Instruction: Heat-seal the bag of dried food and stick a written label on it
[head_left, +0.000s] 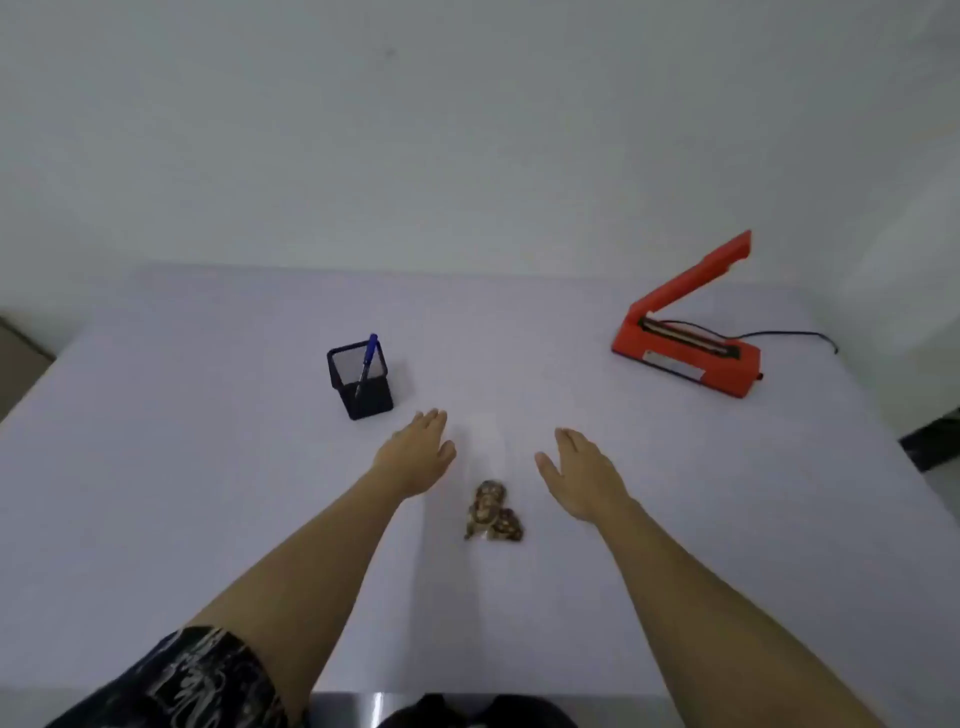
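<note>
A clear bag (485, 467) lies flat in the middle of the white table, with brown dried food (492, 513) bunched at its near end. My left hand (418, 449) hovers just left of the bag, fingers straight, holding nothing. My right hand (579, 470) is held just right of the bag, also with straight fingers and nothing in it. A red heat sealer (688, 345) stands at the far right with its arm raised. A blue pen (367, 361) stands in a black mesh holder (361, 379) at the far left of the bag. No label is discernible.
The sealer's black cord (800, 335) trails right towards the table's edge. The white table (208, 493) has its front edge near my body and ends against a pale wall at the back.
</note>
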